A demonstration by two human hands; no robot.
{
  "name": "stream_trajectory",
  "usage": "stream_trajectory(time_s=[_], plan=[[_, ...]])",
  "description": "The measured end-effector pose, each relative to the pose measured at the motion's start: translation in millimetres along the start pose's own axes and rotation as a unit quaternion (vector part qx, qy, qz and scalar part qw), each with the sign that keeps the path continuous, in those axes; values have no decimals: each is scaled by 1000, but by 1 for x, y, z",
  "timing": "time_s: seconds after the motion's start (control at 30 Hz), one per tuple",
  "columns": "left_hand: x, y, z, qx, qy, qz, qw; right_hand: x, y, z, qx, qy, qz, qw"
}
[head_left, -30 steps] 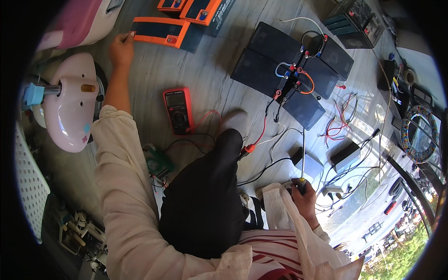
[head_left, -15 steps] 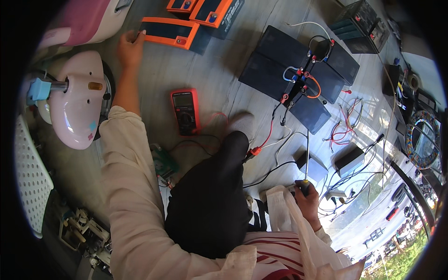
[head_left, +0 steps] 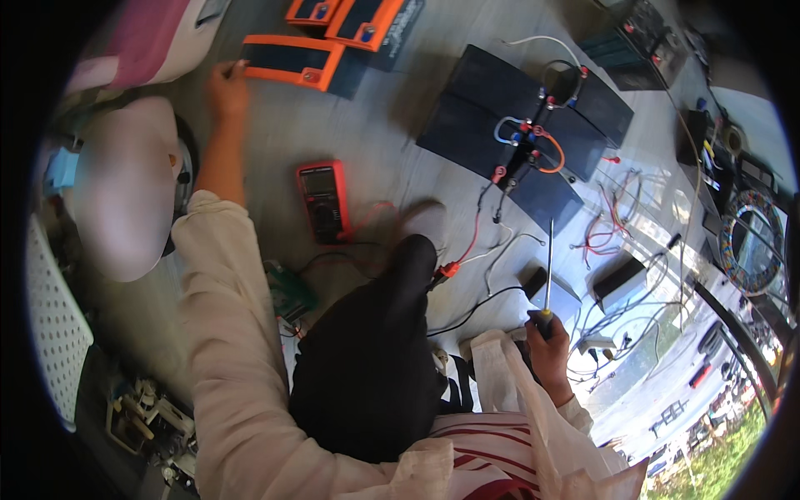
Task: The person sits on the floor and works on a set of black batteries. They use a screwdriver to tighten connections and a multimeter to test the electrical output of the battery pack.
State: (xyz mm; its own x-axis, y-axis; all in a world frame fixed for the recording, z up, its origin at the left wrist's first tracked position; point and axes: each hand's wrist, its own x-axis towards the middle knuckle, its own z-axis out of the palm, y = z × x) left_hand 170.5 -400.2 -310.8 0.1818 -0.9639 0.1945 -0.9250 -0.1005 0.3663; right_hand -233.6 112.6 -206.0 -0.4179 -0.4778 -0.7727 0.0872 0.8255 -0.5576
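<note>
With fingers pinched at its left end, my left hand (head_left: pixel 227 83) grips an orange-topped battery (head_left: pixel 283 58) at upper left. My right hand (head_left: pixel 546 346) is closed around the yellow-and-black handle of a long screwdriver (head_left: pixel 550 267), pointing forward toward a group of dark batteries (head_left: pixel 467 108). These are joined by short coloured cables (head_left: pixel 552 152) at their terminals. A red multimeter (head_left: pixel 321 200) lies between my arms, beside my leg and foot. A red connector (head_left: pixel 450 269) on cables lies left of the screwdriver.
Two more orange-topped batteries (head_left: pixel 354 21) sit at the top, dark batteries (head_left: pixel 633 46) at upper right. Loose wires (head_left: pixel 600 237) and a black power unit (head_left: pixel 618 279) lie right. A pink-white shell (head_left: pixel 125 187), perforated white panel (head_left: pixel 54 317) and a green device (head_left: pixel 292 292) are left.
My right hand and screwdriver have risen slightly. My left hand stays at the battery's end. The view has shifted slightly and is now more blurred.
</note>
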Motion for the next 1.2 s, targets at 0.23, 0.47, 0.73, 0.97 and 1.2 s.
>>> stream_trajectory(time_s=[0.23,0.47,0.73,0.97,1.2], plan=[[42,-105,-12,-90,-76,61,991,88,6,-13,147,137,61,978],[46,-65,6,55,-102,44,992,194,44,-26,-179,261,-91,944],[48,-61,6,160,-147,16,976,233,30,-31,-349,337,-90,870],[50,-66,11,229,-159,79,957,280,-134,-48,-235,280,-366,856],[45,-28,1,230,-205,20,951,315,-224,-28,-336,190,-412,825]])
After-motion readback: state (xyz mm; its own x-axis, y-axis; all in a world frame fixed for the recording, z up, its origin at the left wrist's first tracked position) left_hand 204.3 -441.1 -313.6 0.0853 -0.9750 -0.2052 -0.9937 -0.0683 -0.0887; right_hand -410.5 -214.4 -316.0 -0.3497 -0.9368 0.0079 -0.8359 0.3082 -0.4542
